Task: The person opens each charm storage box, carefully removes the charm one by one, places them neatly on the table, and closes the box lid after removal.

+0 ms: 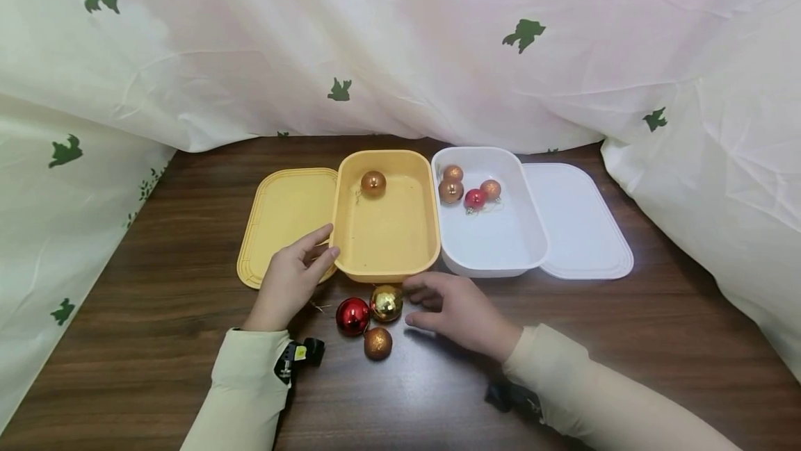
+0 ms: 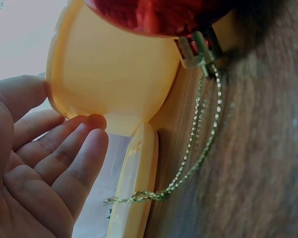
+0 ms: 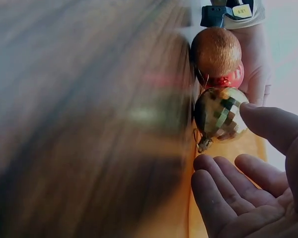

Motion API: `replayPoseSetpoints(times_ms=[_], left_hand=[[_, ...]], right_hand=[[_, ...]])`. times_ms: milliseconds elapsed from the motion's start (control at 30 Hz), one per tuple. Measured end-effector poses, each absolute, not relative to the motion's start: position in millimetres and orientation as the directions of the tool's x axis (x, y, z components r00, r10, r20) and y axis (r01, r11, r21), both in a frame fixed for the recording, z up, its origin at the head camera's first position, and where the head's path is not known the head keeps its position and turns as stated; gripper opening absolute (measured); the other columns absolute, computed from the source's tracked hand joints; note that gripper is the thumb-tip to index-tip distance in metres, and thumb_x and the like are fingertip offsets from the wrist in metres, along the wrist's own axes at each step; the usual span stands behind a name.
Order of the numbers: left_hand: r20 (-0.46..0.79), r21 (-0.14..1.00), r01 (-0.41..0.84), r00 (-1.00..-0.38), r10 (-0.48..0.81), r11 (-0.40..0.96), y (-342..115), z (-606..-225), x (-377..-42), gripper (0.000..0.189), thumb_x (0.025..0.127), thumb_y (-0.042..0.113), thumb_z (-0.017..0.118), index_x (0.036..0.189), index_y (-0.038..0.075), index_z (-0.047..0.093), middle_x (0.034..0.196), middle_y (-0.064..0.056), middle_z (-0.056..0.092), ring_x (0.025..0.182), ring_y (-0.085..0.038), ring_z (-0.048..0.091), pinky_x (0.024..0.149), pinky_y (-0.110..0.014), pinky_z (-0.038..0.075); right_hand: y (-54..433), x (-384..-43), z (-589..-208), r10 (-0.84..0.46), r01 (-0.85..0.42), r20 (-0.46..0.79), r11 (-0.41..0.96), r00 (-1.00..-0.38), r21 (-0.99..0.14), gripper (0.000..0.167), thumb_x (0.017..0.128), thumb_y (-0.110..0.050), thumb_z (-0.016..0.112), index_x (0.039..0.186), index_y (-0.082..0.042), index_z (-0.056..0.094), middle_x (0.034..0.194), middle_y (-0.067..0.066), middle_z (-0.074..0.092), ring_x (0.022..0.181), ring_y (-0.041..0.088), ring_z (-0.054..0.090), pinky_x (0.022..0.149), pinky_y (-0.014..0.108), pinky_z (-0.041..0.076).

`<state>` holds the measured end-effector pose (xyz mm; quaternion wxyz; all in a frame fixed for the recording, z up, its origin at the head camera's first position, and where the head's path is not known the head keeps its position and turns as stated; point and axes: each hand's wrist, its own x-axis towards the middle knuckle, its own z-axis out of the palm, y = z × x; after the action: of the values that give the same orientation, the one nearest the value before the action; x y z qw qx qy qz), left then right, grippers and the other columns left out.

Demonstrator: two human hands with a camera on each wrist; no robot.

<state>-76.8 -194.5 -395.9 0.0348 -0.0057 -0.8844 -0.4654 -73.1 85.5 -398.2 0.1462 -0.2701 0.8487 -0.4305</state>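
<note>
My left hand (image 1: 289, 279) rests against the left wall of the yellow container (image 1: 385, 272), its fingers loosely extended at the rim. In the left wrist view the thumb meets the container's edge, and a shiny red bauble (image 2: 154, 17) with a gold cord hangs large in front. My right hand (image 1: 466, 313) is just right of a faceted gold bauble (image 1: 386, 304), thumb and fingers apart. In the right wrist view the thumb tip overlaps the gold bauble; whether it touches cannot be told. Beside it on the table lie the red bauble (image 1: 353, 317) and a glittery copper bauble (image 1: 378, 343).
One copper bauble (image 1: 373, 183) lies inside the yellow container. The white container (image 1: 494, 272) beside it holds several copper and red baubles (image 1: 475, 199). A yellow lid (image 1: 294, 208) lies at left, a white lid (image 1: 582, 222) at right. Patterned cloth (image 1: 400, 41) hangs behind.
</note>
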Motion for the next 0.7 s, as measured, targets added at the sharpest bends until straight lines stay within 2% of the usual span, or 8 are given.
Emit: replayPoseSetpoints(times_ms=[333, 700], left_hand=[[0.077, 0.823, 0.053, -0.997, -0.018, 0.566, -195.2, -396.8, -77.5, 0.048, 0.100, 0.026, 0.065, 0.144, 0.008, 0.055, 0.138, -0.013, 0.061, 0.113, -0.027, 0.067, 0.088, -0.043, 0.057], [0.085, 0.820, 0.061, -0.996, -0.015, 0.569, -195.4, -397.4, -77.5, 0.048, 0.100, 0.026, 0.064, 0.144, 0.008, 0.055, 0.138, -0.012, 0.061, 0.112, -0.026, 0.068, 0.086, -0.042, 0.057]], right_hand=[[96.8, -72.5, -389.9, -0.562, -0.391, 0.070, 0.474, -0.824, -0.789, 0.045, 0.081, -0.020, 0.084, 0.122, -0.008, 0.069, 0.114, 0.003, 0.072, 0.101, 0.017, 0.069, 0.091, 0.037, 0.055], [101.6, -72.7, -366.2, -0.509, -0.356, 0.094, 0.446, -0.855, -0.822, 0.041, 0.081, -0.016, 0.084, 0.119, -0.008, 0.070, 0.114, 0.003, 0.073, 0.102, 0.017, 0.070, 0.091, 0.035, 0.056]])
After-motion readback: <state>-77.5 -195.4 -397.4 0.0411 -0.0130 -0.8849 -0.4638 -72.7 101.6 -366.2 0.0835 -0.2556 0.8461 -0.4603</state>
